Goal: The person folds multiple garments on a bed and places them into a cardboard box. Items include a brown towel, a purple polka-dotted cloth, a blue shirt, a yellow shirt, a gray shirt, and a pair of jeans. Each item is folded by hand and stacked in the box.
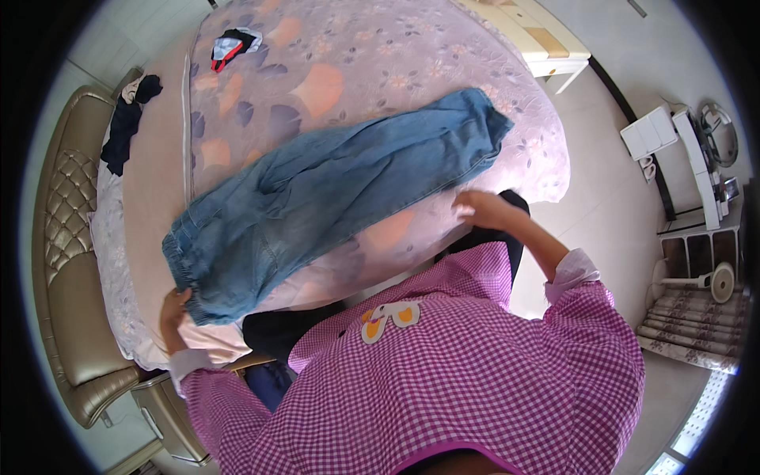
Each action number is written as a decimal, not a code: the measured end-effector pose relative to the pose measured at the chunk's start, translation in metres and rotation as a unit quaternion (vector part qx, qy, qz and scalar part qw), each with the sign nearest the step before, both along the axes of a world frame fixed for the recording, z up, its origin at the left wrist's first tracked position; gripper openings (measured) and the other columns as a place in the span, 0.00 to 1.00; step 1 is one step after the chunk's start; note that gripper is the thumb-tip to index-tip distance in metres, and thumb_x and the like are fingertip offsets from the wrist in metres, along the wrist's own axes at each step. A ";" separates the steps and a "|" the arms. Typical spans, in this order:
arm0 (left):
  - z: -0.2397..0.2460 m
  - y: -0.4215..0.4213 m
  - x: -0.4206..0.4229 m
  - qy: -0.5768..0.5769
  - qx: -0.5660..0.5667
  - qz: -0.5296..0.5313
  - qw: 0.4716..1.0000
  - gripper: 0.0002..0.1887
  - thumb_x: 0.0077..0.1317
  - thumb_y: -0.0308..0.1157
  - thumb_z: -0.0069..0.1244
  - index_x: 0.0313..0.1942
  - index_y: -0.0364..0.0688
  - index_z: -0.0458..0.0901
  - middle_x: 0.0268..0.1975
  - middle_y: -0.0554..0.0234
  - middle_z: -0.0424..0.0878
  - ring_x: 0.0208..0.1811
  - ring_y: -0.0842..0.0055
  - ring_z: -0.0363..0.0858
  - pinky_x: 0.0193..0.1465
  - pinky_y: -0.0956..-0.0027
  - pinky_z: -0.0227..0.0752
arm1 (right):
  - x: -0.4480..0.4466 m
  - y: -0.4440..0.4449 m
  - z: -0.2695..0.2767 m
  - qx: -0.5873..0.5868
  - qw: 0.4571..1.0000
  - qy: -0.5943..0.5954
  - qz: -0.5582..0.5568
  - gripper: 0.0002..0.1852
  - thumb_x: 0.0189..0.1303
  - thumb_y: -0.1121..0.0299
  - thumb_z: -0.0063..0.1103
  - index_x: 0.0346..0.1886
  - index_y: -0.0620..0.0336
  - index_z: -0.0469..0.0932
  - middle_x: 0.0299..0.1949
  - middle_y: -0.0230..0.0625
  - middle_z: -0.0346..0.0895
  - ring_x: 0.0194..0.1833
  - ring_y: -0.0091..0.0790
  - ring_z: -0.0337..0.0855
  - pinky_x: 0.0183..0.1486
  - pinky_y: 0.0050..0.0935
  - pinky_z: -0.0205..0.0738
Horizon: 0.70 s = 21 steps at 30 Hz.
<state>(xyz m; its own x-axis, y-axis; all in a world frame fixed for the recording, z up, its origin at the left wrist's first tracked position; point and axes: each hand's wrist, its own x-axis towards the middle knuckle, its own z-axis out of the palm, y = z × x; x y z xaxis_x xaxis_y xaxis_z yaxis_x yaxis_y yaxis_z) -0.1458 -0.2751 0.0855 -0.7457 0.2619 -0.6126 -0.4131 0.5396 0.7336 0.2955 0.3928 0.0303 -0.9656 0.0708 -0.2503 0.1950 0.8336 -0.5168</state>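
Observation:
A pair of blue denim trousers lies lengthwise across a bed with a flowered cover, its elastic waist at the left and its leg ends at the right. At the lower corner of the waistband is my left hand, its fingers closed on the denim. My right hand is over the near edge of the bed, just below the leg ends and apart from them, its fingers partly curled and somewhat blurred. I see nothing in it.
Small black, grey and red garments lie on the far part of the bed, and dark clothing lies near the tufted headboard. A bedside cabinet stands at the lower left. Beyond the bed are a white table and a fan.

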 end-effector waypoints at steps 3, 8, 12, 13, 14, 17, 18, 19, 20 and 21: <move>-0.038 0.001 0.030 -0.024 0.178 0.062 0.982 0.26 0.62 0.39 0.53 0.53 0.29 0.69 0.49 0.54 0.77 0.46 0.68 0.78 0.49 0.66 0.72 | -0.022 0.045 0.003 0.066 0.960 0.232 -0.142 0.21 0.52 0.59 0.63 0.48 0.58 0.75 0.47 0.44 0.75 0.51 0.47 0.73 0.54 0.37 0.65; -0.041 0.023 0.043 0.052 0.114 0.088 0.988 0.29 0.62 0.42 0.53 0.55 0.27 0.68 0.49 0.53 0.77 0.46 0.70 0.77 0.50 0.70 0.70 | -0.075 0.134 -0.012 0.180 0.826 -0.017 -0.534 0.49 0.39 0.28 0.57 0.49 0.69 0.70 0.51 0.55 0.72 0.55 0.52 0.72 0.56 0.43 0.66; -0.031 0.021 0.041 0.110 0.007 0.093 0.990 0.24 0.60 0.41 0.55 0.48 0.28 0.75 0.40 0.57 0.81 0.38 0.72 0.79 0.44 0.71 0.71 | -0.074 0.183 -0.032 0.171 0.863 0.035 -0.474 0.27 0.38 0.50 0.68 0.28 0.71 0.78 0.31 0.55 0.79 0.36 0.47 0.82 0.41 0.40 0.74; -0.026 0.020 0.039 0.095 0.021 0.113 0.989 0.23 0.60 0.41 0.55 0.46 0.29 0.76 0.38 0.58 0.81 0.36 0.73 0.79 0.42 0.71 0.72 | -0.072 0.194 -0.028 0.174 0.877 0.008 -0.449 0.21 0.38 0.54 0.68 0.23 0.67 0.80 0.19 0.45 0.78 0.24 0.42 0.81 0.30 0.36 0.73; -0.020 0.017 0.039 0.070 0.057 0.129 0.988 0.21 0.60 0.41 0.55 0.44 0.30 0.77 0.36 0.59 0.81 0.34 0.73 0.79 0.41 0.71 0.72 | -0.063 0.202 -0.019 0.160 0.889 0.028 -0.428 0.14 0.39 0.60 0.63 0.18 0.63 0.80 0.12 0.41 0.74 0.17 0.38 0.78 0.26 0.35 0.72; 0.005 0.005 0.040 0.067 0.078 0.131 0.986 0.19 0.59 0.41 0.56 0.39 0.32 0.79 0.33 0.60 0.81 0.32 0.75 0.79 0.38 0.72 0.71 | -0.018 0.213 0.033 0.000 0.863 0.163 -0.478 0.08 0.48 0.69 0.58 0.21 0.65 0.78 0.11 0.29 0.66 0.11 0.23 0.66 0.14 0.25 0.58; 0.014 -0.001 0.043 0.077 0.052 0.124 0.988 0.18 0.60 0.42 0.55 0.38 0.33 0.79 0.32 0.61 0.81 0.32 0.75 0.79 0.38 0.71 0.71 | 0.007 0.209 0.056 -0.138 0.850 0.189 -0.472 0.08 0.52 0.70 0.58 0.24 0.66 0.78 0.12 0.25 0.63 0.12 0.18 0.60 0.13 0.21 0.51; 0.020 -0.008 0.046 0.073 0.056 0.097 0.991 0.17 0.60 0.42 0.54 0.38 0.35 0.80 0.32 0.62 0.80 0.32 0.76 0.78 0.38 0.71 0.71 | 0.033 0.201 0.075 -0.187 0.832 0.210 -0.478 0.09 0.54 0.70 0.58 0.25 0.67 0.78 0.12 0.24 0.63 0.12 0.16 0.59 0.14 0.20 0.49; 0.023 -0.015 0.051 0.072 0.029 0.100 0.992 0.17 0.60 0.42 0.54 0.38 0.35 0.79 0.32 0.62 0.80 0.32 0.76 0.78 0.38 0.71 0.71 | 0.064 0.189 0.094 -0.155 0.846 0.216 -0.461 0.10 0.52 0.66 0.58 0.22 0.64 0.77 0.14 0.25 0.64 0.15 0.17 0.63 0.16 0.18 0.55; 0.022 -0.023 0.057 0.062 0.047 0.077 0.994 0.17 0.60 0.42 0.54 0.38 0.34 0.79 0.32 0.62 0.80 0.33 0.76 0.78 0.38 0.70 0.71 | 0.098 0.175 0.109 -0.091 0.865 0.203 -0.450 0.10 0.53 0.66 0.57 0.21 0.62 0.76 0.14 0.24 0.64 0.16 0.17 0.64 0.17 0.18 0.57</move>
